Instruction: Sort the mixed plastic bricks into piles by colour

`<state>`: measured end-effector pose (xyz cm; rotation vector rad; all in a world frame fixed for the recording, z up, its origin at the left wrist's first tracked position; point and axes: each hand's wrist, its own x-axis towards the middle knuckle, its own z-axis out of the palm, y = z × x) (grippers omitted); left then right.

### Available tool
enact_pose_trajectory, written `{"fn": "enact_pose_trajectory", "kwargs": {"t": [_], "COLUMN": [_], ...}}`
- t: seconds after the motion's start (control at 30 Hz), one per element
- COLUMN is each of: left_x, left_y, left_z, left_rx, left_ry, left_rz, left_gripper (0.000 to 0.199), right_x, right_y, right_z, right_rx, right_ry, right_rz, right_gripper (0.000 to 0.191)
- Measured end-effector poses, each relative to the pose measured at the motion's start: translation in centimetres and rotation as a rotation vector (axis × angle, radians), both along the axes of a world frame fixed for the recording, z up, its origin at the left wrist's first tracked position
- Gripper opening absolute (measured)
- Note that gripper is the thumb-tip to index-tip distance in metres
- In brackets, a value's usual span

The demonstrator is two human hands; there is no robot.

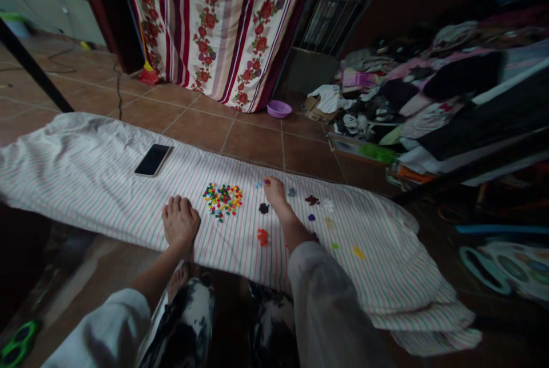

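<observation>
A mixed pile of small coloured pieces [222,200] lies on the striped cloth [120,196]. Left of it, my left hand [180,222] rests flat on the cloth with its fingers a little apart. My right hand [275,191] reaches down beside a few light blue pieces [258,184], its fingers pressed together; what they hold is too small to name. Around it are small groups: black [263,208], orange [263,236], grey-blue [292,192], brown [312,200], white [329,204], dark blue [311,218], beige [329,223], lime [335,246] and yellow [359,252].
A dark-screened phone [153,160] lies on the cloth at the left. Beyond the cloth's far edge are a purple basin [279,109] and a flowered curtain [223,25]. Heaped clothes [412,82] fill the right side.
</observation>
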<state>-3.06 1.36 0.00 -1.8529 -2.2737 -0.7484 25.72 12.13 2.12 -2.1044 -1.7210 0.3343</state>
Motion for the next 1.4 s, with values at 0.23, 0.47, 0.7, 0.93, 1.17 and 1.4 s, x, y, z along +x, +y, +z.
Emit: {"fn": "enact_pose_trajectory", "kwargs": {"t": [0.23,0.47,0.7,0.93,1.17,1.4], "left_x": [0.0,0.1,0.1,0.1,0.0,0.0], "left_y": [0.0,0.0,0.0,0.0,0.1,0.1], "left_z": [-0.1,0.1,0.1,0.1,-0.1,-0.1], "left_rx": [-0.002,-0.001,-0.006,-0.015,-0.005,-0.012], "left_ry": [-0.010,-0.002,-0.017,0.015,-0.009,-0.024], "left_rz": [0.003,0.004,0.009,0.009,0.010,0.008], "left_gripper": [0.033,0.032,0.032,0.031,0.033,0.034], "right_x": [-0.9,-1.3,-2.4,-2.4,-1.8,-1.8], "right_y": [0.0,-0.3,-0.2,-0.1,-0.4,-1.3], "right_z": [0.0,0.2,-0.1,-0.5,-0.9,0.4], "right_rx": [-0.064,-0.096,-0.095,-0.070,-0.018,-0.031], "right_ry": [-0.071,-0.124,-0.147,-0.122,-0.110,-0.109], "right_rz": [0.041,0.071,0.071,0.080,0.109,0.111], "right_gripper": [0.033,0.033,0.034,0.032,0.039,0.040]}}
